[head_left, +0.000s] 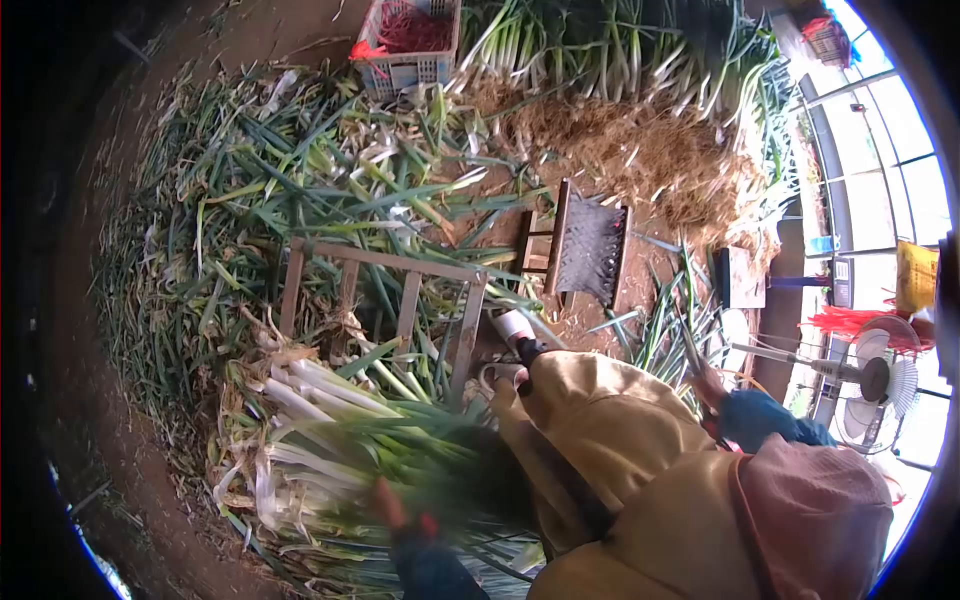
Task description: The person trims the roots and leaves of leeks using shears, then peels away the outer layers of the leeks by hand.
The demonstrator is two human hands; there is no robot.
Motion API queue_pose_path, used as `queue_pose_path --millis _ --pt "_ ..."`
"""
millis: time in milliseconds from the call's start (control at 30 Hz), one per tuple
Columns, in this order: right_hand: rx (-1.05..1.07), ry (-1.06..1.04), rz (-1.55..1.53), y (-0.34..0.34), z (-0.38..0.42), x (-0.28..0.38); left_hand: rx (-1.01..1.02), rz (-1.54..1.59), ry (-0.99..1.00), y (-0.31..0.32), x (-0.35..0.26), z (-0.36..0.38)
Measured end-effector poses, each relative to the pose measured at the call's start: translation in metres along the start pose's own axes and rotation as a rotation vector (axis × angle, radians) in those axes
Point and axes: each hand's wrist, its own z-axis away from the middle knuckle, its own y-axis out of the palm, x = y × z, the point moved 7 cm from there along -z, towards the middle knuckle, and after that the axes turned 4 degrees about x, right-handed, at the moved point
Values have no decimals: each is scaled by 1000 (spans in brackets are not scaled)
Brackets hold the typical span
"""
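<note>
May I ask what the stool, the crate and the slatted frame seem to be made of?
Stool: likely wood, its rails dull brown; the grey seat looks woven, perhaps fabric or plastic strips.
Crate: probably matte plastic, given its gridded walls.
Slatted frame: apparently wood, from its dull brown bars.

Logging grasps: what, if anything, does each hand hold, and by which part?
Cannot tell: the left hand blurs over the leeks; the right hand shows no clear hold.

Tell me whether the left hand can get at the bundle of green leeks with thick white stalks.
Likely yes: the left hand is right at the green leeks, with nothing visible between them. The brown wooden frame is on their far side, out of the way. Blur hides any contact.
</note>
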Motion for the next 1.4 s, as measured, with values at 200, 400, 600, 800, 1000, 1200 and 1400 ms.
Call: queue_pose_path --millis 200,400,600,800,1000,1200,1400 --pt "-103 -315 52 19 -133 145 -116 87 -47 -4 24 -5" --pt "-16 -133 190 18 -199 200 -68 162 -89 6 18 12" --pt "-188 -52 87 39 -269 194 -124 76 -109 0 5 -7" --pt "-185 -53 315 105 -353 182 -168 -20 -121 -1 -31 -32" --pt "-402 -115 174 81 -351 160 -171 -75 -144 -5 -42 -48" --pt "-176 290 -901 90 -366 110 -185 -82 -193 -14 -33 -42" --pt "81 174 -995 97 -405 82 -194 -59 -250 -14 -24 -24"
